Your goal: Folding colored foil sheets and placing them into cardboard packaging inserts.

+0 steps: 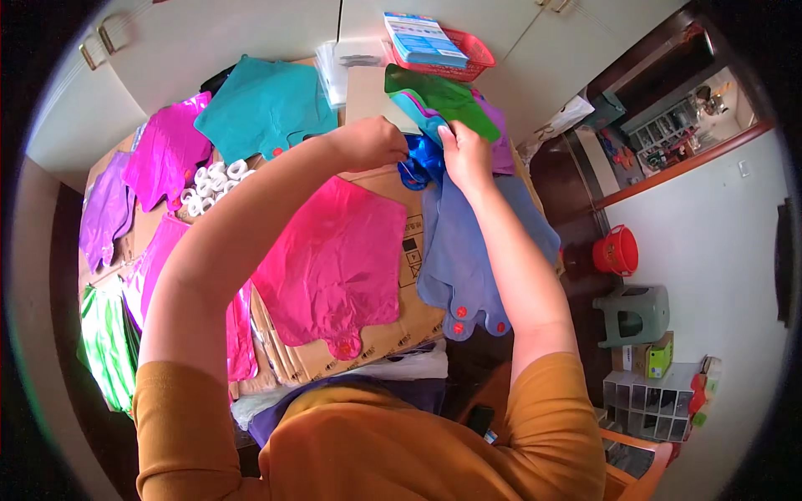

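A shiny dark blue foil piece [420, 164] sits between both hands at the far middle of the table, just above a flat pale blue foil balloon [468, 250]. The left hand [372, 142] is clenched on the blue piece's upper left edge, and the right hand [464, 153] pinches its right side with fingers closed on it. Just beyond the hands a green foil balloon [441, 98] overlaps a purple one. To the near left a pink foil balloon [334, 263] lies flat on sheets of brown cardboard [409, 313]. Farther left lie a teal foil balloon [263, 108], a magenta foil balloon [167, 150] and a heap of white rings [213, 184]. A red basket [476, 54] stands at the far edge.
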`<state>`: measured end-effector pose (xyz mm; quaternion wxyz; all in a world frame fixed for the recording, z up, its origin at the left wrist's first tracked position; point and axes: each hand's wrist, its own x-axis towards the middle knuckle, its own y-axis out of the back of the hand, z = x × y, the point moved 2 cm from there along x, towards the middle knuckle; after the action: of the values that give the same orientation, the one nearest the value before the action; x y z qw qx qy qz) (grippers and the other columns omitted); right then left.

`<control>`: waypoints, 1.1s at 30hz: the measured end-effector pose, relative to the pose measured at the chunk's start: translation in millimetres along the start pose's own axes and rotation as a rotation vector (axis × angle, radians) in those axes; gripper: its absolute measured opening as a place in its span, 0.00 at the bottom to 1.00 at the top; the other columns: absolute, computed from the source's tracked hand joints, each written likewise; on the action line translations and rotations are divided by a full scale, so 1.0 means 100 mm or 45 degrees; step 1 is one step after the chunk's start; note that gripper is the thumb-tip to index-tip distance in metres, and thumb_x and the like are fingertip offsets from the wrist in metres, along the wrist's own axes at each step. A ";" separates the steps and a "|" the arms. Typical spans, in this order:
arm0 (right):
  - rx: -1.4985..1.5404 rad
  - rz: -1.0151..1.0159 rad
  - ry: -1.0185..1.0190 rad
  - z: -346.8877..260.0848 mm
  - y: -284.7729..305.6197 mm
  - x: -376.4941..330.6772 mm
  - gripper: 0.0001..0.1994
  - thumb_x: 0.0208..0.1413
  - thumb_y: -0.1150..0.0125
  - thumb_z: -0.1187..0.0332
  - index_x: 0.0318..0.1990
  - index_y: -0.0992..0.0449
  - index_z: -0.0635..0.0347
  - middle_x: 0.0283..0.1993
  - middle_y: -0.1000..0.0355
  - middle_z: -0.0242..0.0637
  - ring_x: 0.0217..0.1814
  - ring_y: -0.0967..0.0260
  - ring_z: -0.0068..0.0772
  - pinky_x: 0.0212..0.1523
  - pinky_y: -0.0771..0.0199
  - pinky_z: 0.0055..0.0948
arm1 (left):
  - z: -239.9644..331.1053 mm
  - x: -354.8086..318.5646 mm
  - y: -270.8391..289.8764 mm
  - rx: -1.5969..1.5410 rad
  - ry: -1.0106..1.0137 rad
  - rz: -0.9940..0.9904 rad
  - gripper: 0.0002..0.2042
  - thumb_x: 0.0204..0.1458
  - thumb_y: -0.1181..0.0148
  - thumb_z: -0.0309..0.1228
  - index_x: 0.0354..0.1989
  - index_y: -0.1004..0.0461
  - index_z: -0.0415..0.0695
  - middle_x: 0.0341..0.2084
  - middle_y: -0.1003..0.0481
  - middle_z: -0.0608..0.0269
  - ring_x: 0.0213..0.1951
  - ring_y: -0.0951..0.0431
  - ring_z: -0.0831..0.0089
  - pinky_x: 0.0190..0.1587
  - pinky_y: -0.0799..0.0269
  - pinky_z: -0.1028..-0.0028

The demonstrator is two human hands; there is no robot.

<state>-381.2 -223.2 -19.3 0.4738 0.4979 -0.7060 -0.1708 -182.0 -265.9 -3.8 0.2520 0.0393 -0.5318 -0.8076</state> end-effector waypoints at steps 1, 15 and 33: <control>0.004 -0.010 -0.013 0.00 -0.01 0.01 0.11 0.59 0.45 0.61 0.34 0.24 0.59 0.29 0.26 0.52 0.33 0.28 0.59 0.32 0.31 0.52 | -0.01 -0.01 0.01 -0.053 0.043 0.015 0.08 0.51 0.40 0.29 0.36 0.20 0.39 0.32 0.21 0.51 0.35 0.21 0.56 0.42 0.26 0.61; 0.323 -0.379 0.051 -0.10 0.19 0.06 0.20 0.51 0.36 0.61 0.49 0.25 0.61 0.44 0.23 0.48 0.46 0.24 0.44 0.47 0.27 0.36 | -0.10 0.29 0.06 -0.405 0.667 0.057 0.14 0.36 0.27 0.30 0.34 0.20 0.42 0.20 0.23 0.59 0.25 0.21 0.70 0.28 0.26 0.67; 0.887 -0.060 -0.757 0.58 -0.02 0.13 0.08 0.48 0.33 0.68 0.32 0.22 0.63 0.28 0.25 0.34 0.26 0.31 0.26 0.30 0.31 0.31 | 0.20 0.08 -0.30 0.935 -0.021 0.412 0.08 0.47 0.41 0.37 0.36 0.23 0.55 0.39 0.28 0.66 0.49 0.29 0.64 0.55 0.36 0.65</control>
<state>-429.4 -248.7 -42.3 0.0510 0.5726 -0.8153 -0.0696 -206.6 -243.3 -19.6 0.3409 0.0359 -0.7862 -0.5141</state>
